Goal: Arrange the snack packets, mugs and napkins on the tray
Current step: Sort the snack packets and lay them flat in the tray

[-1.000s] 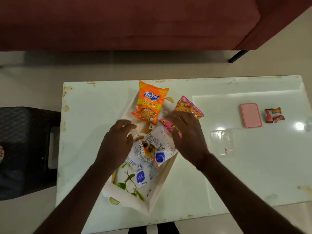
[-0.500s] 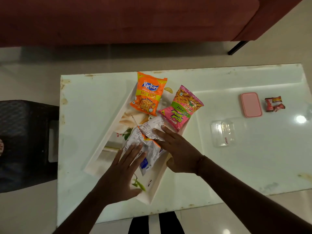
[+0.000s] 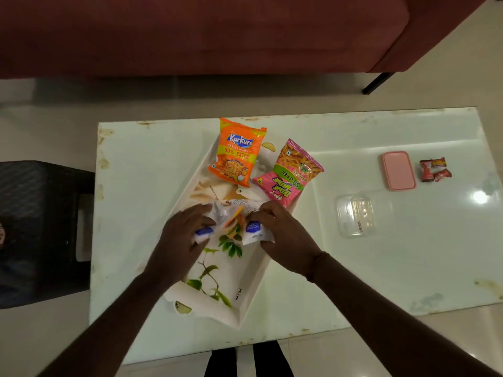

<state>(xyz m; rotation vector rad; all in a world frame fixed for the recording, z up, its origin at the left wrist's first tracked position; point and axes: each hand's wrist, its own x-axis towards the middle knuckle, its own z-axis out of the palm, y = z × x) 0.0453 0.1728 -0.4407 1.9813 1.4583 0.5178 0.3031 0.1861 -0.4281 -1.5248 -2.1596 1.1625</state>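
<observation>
A white tray (image 3: 246,297) printed with green leaves lies at an angle on the table. At its far end rest an orange Kurkure packet (image 3: 236,152) and a pink snack packet (image 3: 290,172). Two white packets with blue labels sit in the tray's middle. My left hand (image 3: 181,234) grips the left white packet (image 3: 215,223). My right hand (image 3: 280,235) grips the right white packet (image 3: 254,231). Both hands partly cover the packets. No mugs or napkins are visible.
The pale glass table (image 3: 353,281) also holds a clear plastic box (image 3: 355,219), a pink lidded box (image 3: 398,170) and small red wrapped sweets (image 3: 434,170) at the right. A dark red sofa (image 3: 190,34) stands beyond; a black stool (image 3: 40,232) is at the left.
Both hands moved from resting flat on the white packets to gripping one each, and the two packets now lie side by side, slightly apart.
</observation>
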